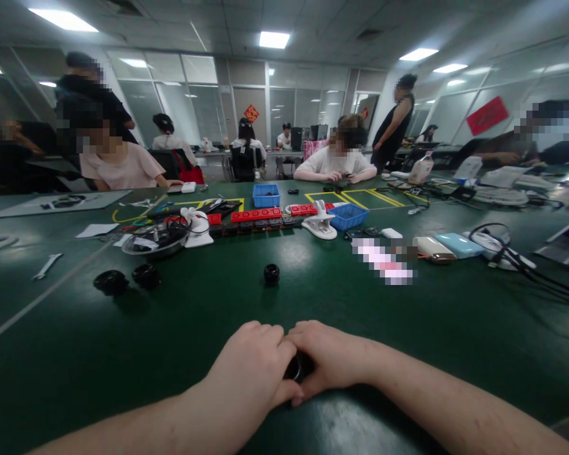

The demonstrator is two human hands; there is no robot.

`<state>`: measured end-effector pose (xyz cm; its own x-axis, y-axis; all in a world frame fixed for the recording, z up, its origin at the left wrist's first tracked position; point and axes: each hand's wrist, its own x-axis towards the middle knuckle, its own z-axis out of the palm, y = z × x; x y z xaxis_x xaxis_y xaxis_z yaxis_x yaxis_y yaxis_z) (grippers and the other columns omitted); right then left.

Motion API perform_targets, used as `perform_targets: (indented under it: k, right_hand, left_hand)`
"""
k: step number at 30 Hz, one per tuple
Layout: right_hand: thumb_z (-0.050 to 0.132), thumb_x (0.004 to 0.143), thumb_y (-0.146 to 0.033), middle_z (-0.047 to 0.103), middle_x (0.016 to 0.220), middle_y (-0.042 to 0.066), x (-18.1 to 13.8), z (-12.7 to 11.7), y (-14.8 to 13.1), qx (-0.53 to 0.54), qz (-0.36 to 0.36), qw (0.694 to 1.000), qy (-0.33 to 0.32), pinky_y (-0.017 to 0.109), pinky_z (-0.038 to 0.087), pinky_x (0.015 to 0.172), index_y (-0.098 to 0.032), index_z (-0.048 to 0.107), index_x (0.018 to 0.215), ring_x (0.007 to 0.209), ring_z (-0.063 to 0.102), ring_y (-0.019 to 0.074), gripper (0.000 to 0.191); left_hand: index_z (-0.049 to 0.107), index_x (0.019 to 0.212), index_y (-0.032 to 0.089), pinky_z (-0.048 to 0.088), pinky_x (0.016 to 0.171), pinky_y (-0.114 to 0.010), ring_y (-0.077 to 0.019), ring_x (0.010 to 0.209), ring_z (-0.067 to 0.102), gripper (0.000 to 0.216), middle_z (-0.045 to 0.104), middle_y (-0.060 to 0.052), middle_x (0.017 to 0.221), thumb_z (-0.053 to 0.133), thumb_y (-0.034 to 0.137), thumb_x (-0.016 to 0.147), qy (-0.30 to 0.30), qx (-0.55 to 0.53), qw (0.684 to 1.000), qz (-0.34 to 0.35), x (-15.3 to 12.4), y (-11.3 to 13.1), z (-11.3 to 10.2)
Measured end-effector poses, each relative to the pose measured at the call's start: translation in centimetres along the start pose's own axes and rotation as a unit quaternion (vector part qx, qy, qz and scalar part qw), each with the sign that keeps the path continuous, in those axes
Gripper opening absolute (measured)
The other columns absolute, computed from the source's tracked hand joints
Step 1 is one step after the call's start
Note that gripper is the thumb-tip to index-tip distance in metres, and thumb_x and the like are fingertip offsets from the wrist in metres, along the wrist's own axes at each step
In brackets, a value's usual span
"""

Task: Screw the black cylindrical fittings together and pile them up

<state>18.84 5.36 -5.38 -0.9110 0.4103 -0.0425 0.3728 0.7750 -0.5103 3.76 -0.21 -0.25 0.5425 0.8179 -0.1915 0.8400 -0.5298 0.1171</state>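
Head view: left hand (253,361) and right hand (330,355) clamp a black part (293,369) between them, at the near side of the green table (208,300); it is probably light, rigid and smooth enough to slip, and best gripped around its outer wall

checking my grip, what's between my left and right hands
A black object with a shiny rim, mostly hidden by the fingers, sits between the left hand and the right hand; the head view shows this.
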Motion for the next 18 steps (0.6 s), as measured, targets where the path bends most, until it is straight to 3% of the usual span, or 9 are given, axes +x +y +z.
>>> perform_targets:
  k: [3, 7, 9, 11, 15, 18]
  right_hand:
    - [0.075, 0.058, -0.039, 0.061, 0.079, 0.002, 0.1, 0.0, -0.2, -0.009, 0.003, 1.0, -0.003, 0.026, 0.041, 0.069, -0.016, 0.061, 0.085, 0.074, 0.054, 0.0163, 0.038]
    - [0.074, 0.059, -0.042, 0.062, 0.087, 0.004, -0.1, -0.2, -0.4, 0.004, 0.005, 1.0, -0.002, 0.028, 0.042, 0.072, -0.016, 0.06, 0.096, 0.078, 0.056, 0.0174, 0.047]
    - [0.075, 0.055, -0.046, 0.063, 0.092, 0.005, -0.5, -0.5, -0.6, 0.009, 0.005, 1.0, -0.003, 0.029, 0.042, 0.074, -0.017, 0.058, 0.103, 0.081, 0.057, 0.0191, 0.058]
    - [0.075, 0.051, -0.051, 0.062, 0.099, 0.007, -0.9, -0.9, -1.0, 0.015, 0.006, 1.0, 0.011, 0.031, 0.042, 0.078, -0.018, 0.054, 0.112, 0.086, 0.057, 0.0213, 0.072]
    - [0.074, 0.05, -0.055, 0.06, 0.103, 0.007, -1.2, -1.2, -1.8, 0.013, 0.004, 0.997, 0.072, 0.034, 0.04, 0.083, -0.021, 0.049, 0.12, 0.089, 0.055, 0.0223, 0.082]
    - [0.072, 0.057, -0.053, 0.061, 0.093, 0.005, -0.9, -0.9, -2.1, 0.002, 0.014, 0.997, 0.075, 0.03, 0.042, 0.074, -0.02, 0.057, 0.107, 0.082, 0.056, 0.0194, 0.062]
  left_hand:
    - [0.065, 0.086, 0.006, 0.045, 0.073, -0.044, -0.0297, 0.076, 0.059, 0.038, 0.064, -0.013, 0.079, 0.07, 0.041, 0.07, 0.042, 0.02, 0.999, -0.025, 0.1, 0.9, 0.8]
    - [0.064, 0.082, 0.01, 0.043, 0.077, -0.045, -0.0276, 0.075, 0.059, 0.044, 0.064, -0.009, 0.079, 0.072, 0.049, 0.063, 0.095, -0.027, 0.994, -0.048, -0.2, 0.6, 1.4]
    - [0.064, 0.09, 0.013, 0.041, 0.083, -0.047, -0.0302, 0.085, 0.058, 0.06, 0.064, -0.01, 0.09, 0.073, 0.058, 0.053, 0.105, -0.062, 0.991, -0.046, -0.8, -0.5, 1.6]
    - [0.052, 0.119, 0.018, 0.035, 0.094, -0.05, -0.0334, 0.111, 0.048, 0.078, 0.053, -0.013, 0.121, 0.071, 0.059, 0.055, 0.12, -0.089, 0.987, -0.053, -1.6, -1.9, 2.0]
    - [0.032, 0.136, 0.02, 0.018, 0.103, -0.056, -0.0354, 0.128, 0.027, 0.099, 0.031, -0.015, 0.141, 0.072, 0.056, 0.053, 0.064, -0.142, 0.984, -0.083, -2.5, -3.8, 3.6]
    - [0.041, 0.131, 0.022, 0.012, 0.104, -0.059, -0.0352, 0.126, 0.032, 0.093, 0.039, -0.014, 0.137, 0.076, 0.051, 0.05, 0.036, -0.185, 0.981, -0.038, -2.2, -3.5, 4.9]
